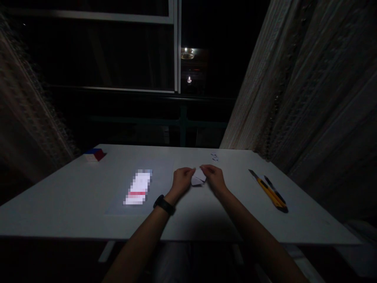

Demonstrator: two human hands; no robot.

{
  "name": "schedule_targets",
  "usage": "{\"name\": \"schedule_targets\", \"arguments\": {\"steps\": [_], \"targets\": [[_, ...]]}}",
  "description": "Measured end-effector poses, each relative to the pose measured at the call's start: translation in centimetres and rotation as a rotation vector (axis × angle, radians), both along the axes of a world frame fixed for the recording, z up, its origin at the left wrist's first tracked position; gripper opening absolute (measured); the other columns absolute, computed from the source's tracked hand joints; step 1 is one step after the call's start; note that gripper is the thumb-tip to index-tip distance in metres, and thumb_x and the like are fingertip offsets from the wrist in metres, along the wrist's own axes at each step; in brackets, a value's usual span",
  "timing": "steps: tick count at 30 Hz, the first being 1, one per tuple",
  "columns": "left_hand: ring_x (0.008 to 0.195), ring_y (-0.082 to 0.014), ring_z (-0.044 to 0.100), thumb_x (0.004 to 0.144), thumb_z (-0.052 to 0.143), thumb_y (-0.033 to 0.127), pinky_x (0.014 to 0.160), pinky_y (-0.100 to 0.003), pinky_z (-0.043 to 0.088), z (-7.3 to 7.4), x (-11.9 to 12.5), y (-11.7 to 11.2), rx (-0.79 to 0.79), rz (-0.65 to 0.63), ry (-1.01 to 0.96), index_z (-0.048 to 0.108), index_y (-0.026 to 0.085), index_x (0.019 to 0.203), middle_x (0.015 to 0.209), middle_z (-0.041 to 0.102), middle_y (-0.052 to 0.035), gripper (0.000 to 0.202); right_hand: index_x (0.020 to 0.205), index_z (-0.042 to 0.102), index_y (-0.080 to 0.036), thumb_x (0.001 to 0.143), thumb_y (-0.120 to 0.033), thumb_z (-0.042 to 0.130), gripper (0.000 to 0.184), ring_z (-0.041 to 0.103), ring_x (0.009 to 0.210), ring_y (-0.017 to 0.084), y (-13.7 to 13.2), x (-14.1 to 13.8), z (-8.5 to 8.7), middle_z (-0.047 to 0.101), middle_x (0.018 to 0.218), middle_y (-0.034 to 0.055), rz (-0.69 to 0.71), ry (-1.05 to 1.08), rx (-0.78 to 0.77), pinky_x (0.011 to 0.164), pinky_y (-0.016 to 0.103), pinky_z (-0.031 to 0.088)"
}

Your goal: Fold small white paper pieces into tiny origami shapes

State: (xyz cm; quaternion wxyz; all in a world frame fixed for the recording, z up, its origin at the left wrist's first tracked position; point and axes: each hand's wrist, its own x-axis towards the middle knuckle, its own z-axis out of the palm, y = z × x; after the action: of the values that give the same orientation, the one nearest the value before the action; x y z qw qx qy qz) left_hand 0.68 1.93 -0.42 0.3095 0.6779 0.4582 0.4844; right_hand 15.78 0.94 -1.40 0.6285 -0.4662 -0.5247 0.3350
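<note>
Between my hands, over the middle of the white table, is a small folded piece of white paper (198, 179). My left hand (183, 179), with a dark watch (164, 205) on its wrist, pinches the paper's left upper edge. On the opposite side my right hand (215, 177) pinches the right upper edge. Dark crease or edge lines run across the paper's lower right part. Its far side and the exact fingertip contact are hard to make out in the dim light.
A lit phone (138, 188), its screen blurred, lies left on a pale sheet (113, 208). A puzzle cube (94, 155) sits far left. Small paper pieces (215, 157) lie behind my hands. A yellow box cutter (269, 192) and a dark pen-like tool (274, 188) lie right. Curtains (253, 82) flank the table (73, 212).
</note>
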Motion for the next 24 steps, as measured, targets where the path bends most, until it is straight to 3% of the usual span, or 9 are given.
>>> {"name": "schedule_targets", "arguments": {"steps": [5,9,12,18,24], "targets": [[0.046,-0.0125,0.049,0.073,0.051,0.051,0.047,-0.023,0.032,-0.2,-0.3,0.6,-0.093,0.073,-0.184,0.066,0.012,0.062,0.047,0.056,-0.0018,0.043,0.096,0.064,-0.019,0.064,-0.034,0.068,0.036,0.061,0.075,0.018,-0.8,0.4,0.8,0.067,0.080,0.0035,0.165,0.161,-0.011,0.071,0.031,0.047],[0.044,-0.0126,0.047,0.075,0.048,0.052,0.047,-0.023,0.031,-0.4,-0.6,0.6,-0.071,0.137,-0.144,0.065,0.013,0.061,0.041,0.051,0.0000,0.044,0.098,0.063,-0.020,0.056,-0.029,0.074,0.044,0.060,0.088,0.020,-1.3,-0.3,0.9,0.065,0.092,0.0046,0.212,0.071,-0.005,0.074,0.030,0.047],[0.050,-0.0136,0.050,0.076,0.048,0.051,0.050,-0.023,0.032,-0.2,-0.7,0.4,0.004,0.180,-0.088,0.067,0.014,0.066,0.048,0.056,-0.0017,0.043,0.100,0.060,-0.020,0.054,-0.027,0.074,0.049,0.062,0.079,0.019,-1.2,-1.2,0.5,0.065,0.088,0.0047,0.180,0.032,-0.014,0.069,0.030,0.049],[0.054,-0.0134,0.050,0.071,0.056,0.049,0.052,-0.024,0.034,0.2,-0.3,0.2,0.008,0.116,-0.108,0.070,0.014,0.074,0.055,0.061,-0.0032,0.038,0.096,0.059,-0.017,0.056,-0.025,0.072,0.043,0.062,0.067,0.016,-0.8,-1.8,-0.1,0.064,0.073,0.0013,0.130,0.052,0.000,0.062,0.027,0.049],[0.063,-0.0161,0.057,0.059,0.070,0.040,0.060,-0.026,0.041,-0.7,0.0,0.8,-0.166,-0.047,-0.520,0.069,0.010,0.075,0.072,0.066,-0.0093,0.034,0.099,0.060,-0.018,0.056,-0.027,0.070,0.044,0.063,0.063,0.016,-1.1,-1.3,-0.1,0.064,0.071,0.0009,0.171,0.106,0.012,0.059,0.028,0.050]]}}
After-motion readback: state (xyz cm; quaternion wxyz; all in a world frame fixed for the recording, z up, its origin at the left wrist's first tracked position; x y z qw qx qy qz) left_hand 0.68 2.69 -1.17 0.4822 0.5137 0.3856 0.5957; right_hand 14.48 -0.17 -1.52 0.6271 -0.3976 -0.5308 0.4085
